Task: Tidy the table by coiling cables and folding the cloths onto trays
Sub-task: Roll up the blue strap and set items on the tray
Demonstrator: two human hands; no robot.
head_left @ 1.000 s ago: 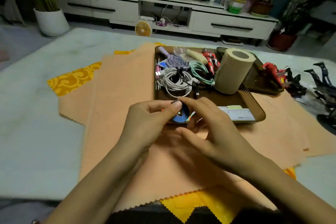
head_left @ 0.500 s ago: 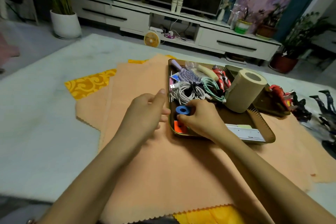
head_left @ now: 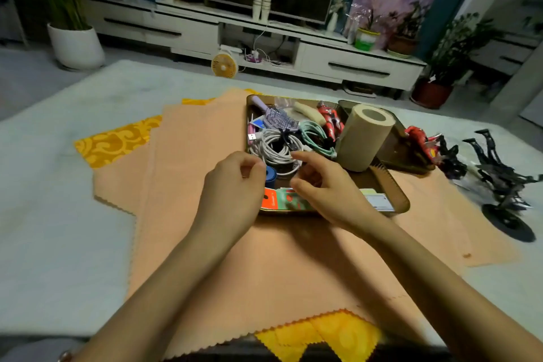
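Where white cable (head_left: pixel 276 150) lies coiled in tray (head_left: pixel 393 184), orange cloth (head_left: pixel 202 161) spread flat

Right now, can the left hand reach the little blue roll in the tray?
Probably yes. The left hand is right beside the blue roll, near the tray's front edge, and seems to hold nothing. Nothing lies between them; the white cable coil sits behind the roll, not over it.

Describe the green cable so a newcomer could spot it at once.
Find the brown tray on the orange cloth. Mid-tray, between the white cable coil and the tan paper roll, lies the green cable: the only mint-coloured coil.
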